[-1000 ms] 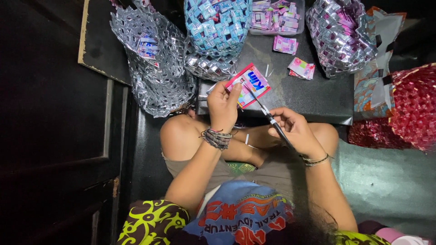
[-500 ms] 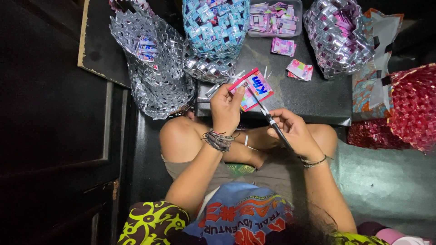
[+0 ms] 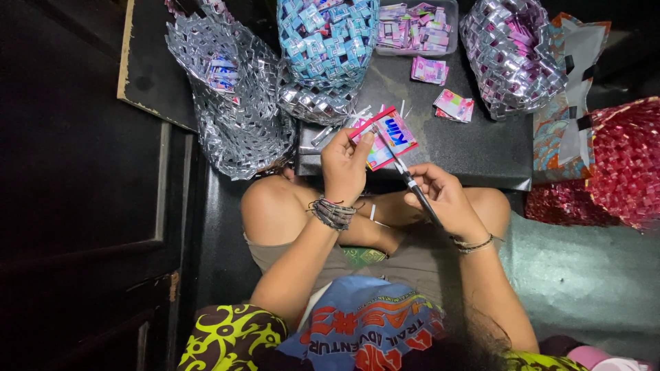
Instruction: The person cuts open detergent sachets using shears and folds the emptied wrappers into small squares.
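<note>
I see the left hand (image 3: 346, 165) raised over the lap, fingers pinched shut on a pink and blue sachet wrapper (image 3: 388, 136) — it holds the wrapper by its lower left corner, so the flat packet fans up and to the right, just above the near edge of the dark tabletop (image 3: 474, 154). The right hand (image 3: 443, 199) sits lower and to the right, closed around the handles of a pair of scissors (image 3: 405, 175). The blades run along a slant from that hand up and left, and their tip meets the wrapper's lower edge. So the wrapper lies up and to the left of the right hand, straight along the scissors' long axis, and the left hand is the one touching it.

I judge the wrapper's long side lies nearly across the blades — a cut would run along that slant.

Farther back stand a woven silver basket (image 3: 234, 110), a woven blue basket (image 3: 326, 41) and a clear tub of folded wrappers (image 3: 416, 27). A red woven piece (image 3: 622, 165) lies at the right.
</note>
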